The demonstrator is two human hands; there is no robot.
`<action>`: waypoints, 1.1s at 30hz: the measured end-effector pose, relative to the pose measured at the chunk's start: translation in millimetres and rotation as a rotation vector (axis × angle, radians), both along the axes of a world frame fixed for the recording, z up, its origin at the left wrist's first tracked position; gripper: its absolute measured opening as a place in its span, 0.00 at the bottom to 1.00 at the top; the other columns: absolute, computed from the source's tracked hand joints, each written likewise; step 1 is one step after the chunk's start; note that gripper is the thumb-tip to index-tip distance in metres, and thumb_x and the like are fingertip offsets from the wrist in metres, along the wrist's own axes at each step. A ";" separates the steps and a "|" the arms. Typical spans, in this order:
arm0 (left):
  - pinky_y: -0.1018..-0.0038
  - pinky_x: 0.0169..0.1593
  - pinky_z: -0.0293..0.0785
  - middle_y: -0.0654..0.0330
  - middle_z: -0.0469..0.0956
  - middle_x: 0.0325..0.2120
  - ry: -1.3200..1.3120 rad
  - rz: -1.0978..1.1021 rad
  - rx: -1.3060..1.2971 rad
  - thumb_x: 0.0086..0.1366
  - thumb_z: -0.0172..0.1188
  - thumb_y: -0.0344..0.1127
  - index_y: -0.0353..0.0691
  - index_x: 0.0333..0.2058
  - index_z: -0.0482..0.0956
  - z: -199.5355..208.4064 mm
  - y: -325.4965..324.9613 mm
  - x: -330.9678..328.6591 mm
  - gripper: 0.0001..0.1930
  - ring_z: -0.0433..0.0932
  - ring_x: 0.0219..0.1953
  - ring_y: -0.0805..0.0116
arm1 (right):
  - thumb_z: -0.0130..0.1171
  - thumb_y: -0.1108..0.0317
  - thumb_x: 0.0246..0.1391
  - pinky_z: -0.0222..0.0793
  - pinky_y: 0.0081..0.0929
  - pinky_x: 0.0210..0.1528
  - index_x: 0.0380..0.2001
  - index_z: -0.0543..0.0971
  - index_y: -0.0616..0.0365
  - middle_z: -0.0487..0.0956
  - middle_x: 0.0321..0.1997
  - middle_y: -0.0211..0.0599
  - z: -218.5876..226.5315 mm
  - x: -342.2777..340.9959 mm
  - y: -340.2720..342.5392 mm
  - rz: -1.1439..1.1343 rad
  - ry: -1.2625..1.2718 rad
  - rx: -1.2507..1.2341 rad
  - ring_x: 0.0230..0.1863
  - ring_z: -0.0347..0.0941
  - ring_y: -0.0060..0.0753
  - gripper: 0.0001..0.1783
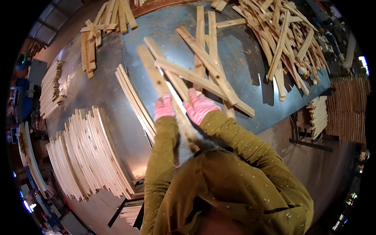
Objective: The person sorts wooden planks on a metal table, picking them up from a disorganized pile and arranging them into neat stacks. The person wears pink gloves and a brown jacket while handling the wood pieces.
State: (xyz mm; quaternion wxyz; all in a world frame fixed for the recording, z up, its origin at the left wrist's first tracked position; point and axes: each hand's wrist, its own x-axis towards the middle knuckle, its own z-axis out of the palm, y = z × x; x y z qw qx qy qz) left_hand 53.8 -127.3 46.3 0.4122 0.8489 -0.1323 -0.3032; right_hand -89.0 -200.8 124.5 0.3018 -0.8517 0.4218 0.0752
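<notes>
Both my hands wear pink-and-white striped gloves. My left hand [164,107] is closed on the left edge of a long wooden slat [157,80], which slants from the tabletop down toward my waist and is blurred at its near end. My right hand [201,107] has its thumb and fingers closed around the near end of a second slat [172,76], just right of the first. Across that second slat lies another slat [188,73], running toward the lower right. Beyond my right hand, more slats [207,58] cross one another.
The metal table [137,29] carries a big jumbled slat heap [282,39] at far right and a smaller pile [111,17] at far left. Left of my hands lie a few aligned slats [135,100] and neat slat stacks [92,149]. Slats are also stacked [346,109] off the right edge.
</notes>
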 end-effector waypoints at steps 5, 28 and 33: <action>0.63 0.47 0.73 0.45 0.79 0.40 0.312 0.051 0.054 0.61 0.52 0.68 0.28 0.50 0.72 -23.8 -37.0 -68.3 0.41 0.78 0.44 0.50 | 0.41 0.46 0.62 0.67 0.45 0.56 0.66 0.57 0.61 0.72 0.54 0.58 -31.4 -38.3 11.0 0.011 0.129 0.060 0.53 0.72 0.56 0.37; 0.63 0.50 0.72 0.44 0.78 0.45 -0.212 0.288 0.047 0.53 0.70 0.52 0.31 0.56 0.66 51.9 22.2 17.7 0.39 0.78 0.45 0.50 | 0.51 0.53 0.64 0.57 0.30 0.66 0.62 0.68 0.63 0.72 0.60 0.51 -88.5 -86.9 -95.0 -0.546 -0.691 0.496 0.64 0.65 0.43 0.31; 0.64 0.43 0.75 0.48 0.79 0.40 -0.138 0.446 -0.213 0.52 0.72 0.46 0.34 0.54 0.68 35.9 77.8 74.7 0.35 0.79 0.39 0.56 | 0.50 0.50 0.63 0.60 0.33 0.64 0.60 0.69 0.66 0.73 0.59 0.55 -17.7 81.7 -153.7 -0.076 -0.907 0.200 0.62 0.67 0.49 0.32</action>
